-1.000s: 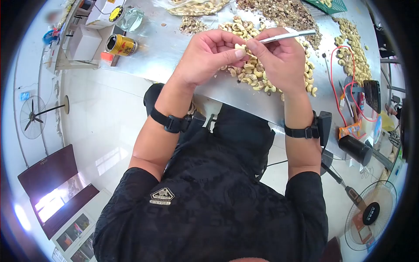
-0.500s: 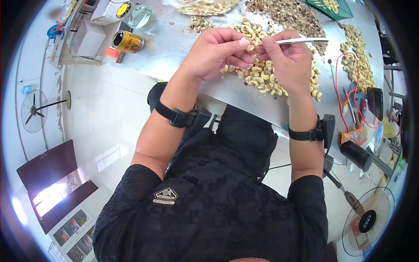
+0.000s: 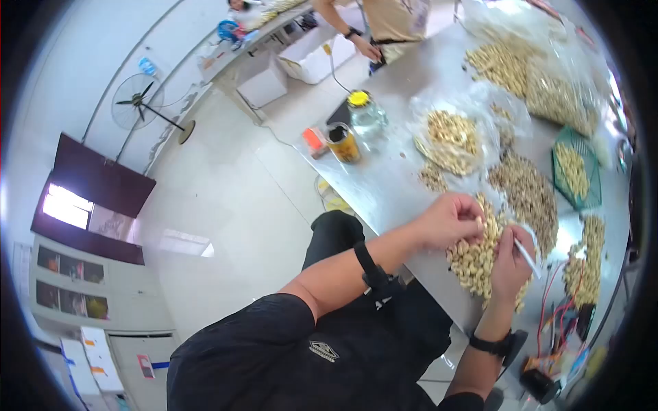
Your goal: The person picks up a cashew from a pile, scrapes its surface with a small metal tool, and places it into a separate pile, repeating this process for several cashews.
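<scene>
My left hand [image 3: 449, 222] is closed in a pinch above the near side of a cashew pile [image 3: 471, 266], with a pale cashew [image 3: 479, 223] at its fingertips. Close beside it on the right, my right hand [image 3: 508, 266] grips a slim white-handled tool [image 3: 528, 259], whose handle sticks out past the thumb; its working end is hidden by the fingers. The loose cashews spread under and between both hands on the metal table [image 3: 387, 205].
Behind the hands lie a heap of brownish nut pieces [image 3: 531, 195] and an open plastic bag of cashews [image 3: 449, 140]. A green basket [image 3: 593, 195] stands right. A yellow can [image 3: 343, 144] and a yellow-lidded jar [image 3: 370, 123] stand left. Another person [image 3: 394, 20] is across the table.
The head view has swung and tilted, so the table now sits further right and a person shows at the top. My hands have drawn slightly apart; each keeps its hold.
</scene>
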The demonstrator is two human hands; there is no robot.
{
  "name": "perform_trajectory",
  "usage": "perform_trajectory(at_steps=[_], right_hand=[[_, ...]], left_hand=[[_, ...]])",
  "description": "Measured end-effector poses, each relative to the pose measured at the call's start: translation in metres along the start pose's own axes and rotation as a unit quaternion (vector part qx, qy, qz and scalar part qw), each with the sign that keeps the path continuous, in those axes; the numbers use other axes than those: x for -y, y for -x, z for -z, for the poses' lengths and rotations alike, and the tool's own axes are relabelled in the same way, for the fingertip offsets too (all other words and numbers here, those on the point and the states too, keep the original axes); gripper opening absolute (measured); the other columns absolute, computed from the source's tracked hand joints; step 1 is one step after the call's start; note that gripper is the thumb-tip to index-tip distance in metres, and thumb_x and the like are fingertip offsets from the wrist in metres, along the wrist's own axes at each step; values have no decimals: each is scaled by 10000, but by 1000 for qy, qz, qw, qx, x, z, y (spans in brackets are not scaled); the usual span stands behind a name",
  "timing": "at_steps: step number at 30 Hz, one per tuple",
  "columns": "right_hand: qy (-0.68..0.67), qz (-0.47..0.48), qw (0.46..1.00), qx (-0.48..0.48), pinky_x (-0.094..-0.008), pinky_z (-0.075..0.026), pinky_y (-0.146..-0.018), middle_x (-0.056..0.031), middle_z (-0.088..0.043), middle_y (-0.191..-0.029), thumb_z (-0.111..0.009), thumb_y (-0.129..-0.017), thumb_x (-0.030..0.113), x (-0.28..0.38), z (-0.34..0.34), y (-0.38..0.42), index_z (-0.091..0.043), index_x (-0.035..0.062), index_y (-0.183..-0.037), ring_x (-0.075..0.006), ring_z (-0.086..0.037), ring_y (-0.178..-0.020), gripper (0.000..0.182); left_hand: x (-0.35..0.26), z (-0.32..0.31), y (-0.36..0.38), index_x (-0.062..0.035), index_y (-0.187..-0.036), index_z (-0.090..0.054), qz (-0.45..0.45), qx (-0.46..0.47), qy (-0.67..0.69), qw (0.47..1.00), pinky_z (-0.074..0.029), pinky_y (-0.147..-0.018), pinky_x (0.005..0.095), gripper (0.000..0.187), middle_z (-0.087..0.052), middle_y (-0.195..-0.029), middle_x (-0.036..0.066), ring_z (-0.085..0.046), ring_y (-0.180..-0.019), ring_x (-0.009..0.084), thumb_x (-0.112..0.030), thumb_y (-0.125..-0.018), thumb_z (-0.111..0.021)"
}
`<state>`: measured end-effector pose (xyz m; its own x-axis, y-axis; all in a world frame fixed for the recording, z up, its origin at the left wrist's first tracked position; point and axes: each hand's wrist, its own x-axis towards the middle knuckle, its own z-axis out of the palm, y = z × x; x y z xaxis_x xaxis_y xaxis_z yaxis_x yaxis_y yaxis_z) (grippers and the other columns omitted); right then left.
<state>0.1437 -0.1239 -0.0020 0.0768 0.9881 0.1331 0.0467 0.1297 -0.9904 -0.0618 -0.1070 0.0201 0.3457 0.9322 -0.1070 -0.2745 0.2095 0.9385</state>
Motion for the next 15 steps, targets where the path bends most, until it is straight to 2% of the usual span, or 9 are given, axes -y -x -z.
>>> perform_trajectory(at_steps=[3, 4, 7, 8, 11, 13, 15], right_hand=[[60, -2, 998, -36, -239, -504, -725, -76, -668, -1005, -578, -1013, 55, 23, -16, -6, -603, -14, -1213, -94, -610, -826, 213], [40, 42, 998, -33, -234, -499, -705, -85, -682, -1037, -560, -1026, 67, 15, -16, -4, -568, -8, -1295, -89, -611, -813, 280], [-6, 94, 996, 2, -231, -495, -683, -82, -686, -1019, -551, -1031, 64, 4, -14, -1, -558, -7, -1313, -88, -607, -786, 291], [-43, 55, 998, -4, -226, -493, -685, -82, -681, -1006, -555, -1030, 60, 7, -16, 1, -575, -5, -1297, -92, -607, -790, 276], [-36, 89, 994, 44, -226, -491, -678, -78, -674, -983, -561, -1027, 58, -4, -5, 0, -592, -4, -1282, -93, -606, -787, 264], [-43, 99, 994, 30, -244, -520, -709, -82, -668, -973, -564, -1025, 58, 3, -9, -1, -610, -10, -1226, -109, -633, -819, 217], [-62, 116, 991, 14, -256, -537, -733, -88, -668, -979, -560, -1027, 60, 6, -14, -2, -612, -13, -1196, -122, -650, -842, 192]], left_hand=[[-15, -6, 1, -13, -975, -628, -12, -23, -10, 1000, -579, -659, 271, 65, -679, -824, 44, -699, -750, 122, -28, -922, -663], [-17, -7, 2, -11, -978, -625, -20, -19, -18, 999, -575, -655, 266, 67, -671, -822, 40, -699, -756, 123, -24, -921, -659], [-15, -5, 3, -7, -985, -618, -35, -8, -42, 998, -561, -645, 255, 75, -655, -818, 34, -698, -771, 126, -14, -918, -652], [-7, -1, -1, -6, -984, -617, -41, -1, -47, 998, -556, -642, 252, 77, -657, -819, 35, -699, -775, 127, -13, -918, -655], [-1, -5, 1, -2, -967, -605, -41, -14, -35, 998, -546, -624, 256, 95, -670, -812, 55, -697, -749, 138, -11, -900, -672], [-2, -9, 3, -1, -927, -594, -44, -18, -19, 999, -554, -601, 278, 94, -675, -769, 76, -691, -697, 144, 6, -866, -666], [1, -4, 0, -11, -980, -601, -35, -30, 5, 999, -555, -628, 267, 125, -688, -826, 71, -698, -743, 137, -18, -892, -689]])
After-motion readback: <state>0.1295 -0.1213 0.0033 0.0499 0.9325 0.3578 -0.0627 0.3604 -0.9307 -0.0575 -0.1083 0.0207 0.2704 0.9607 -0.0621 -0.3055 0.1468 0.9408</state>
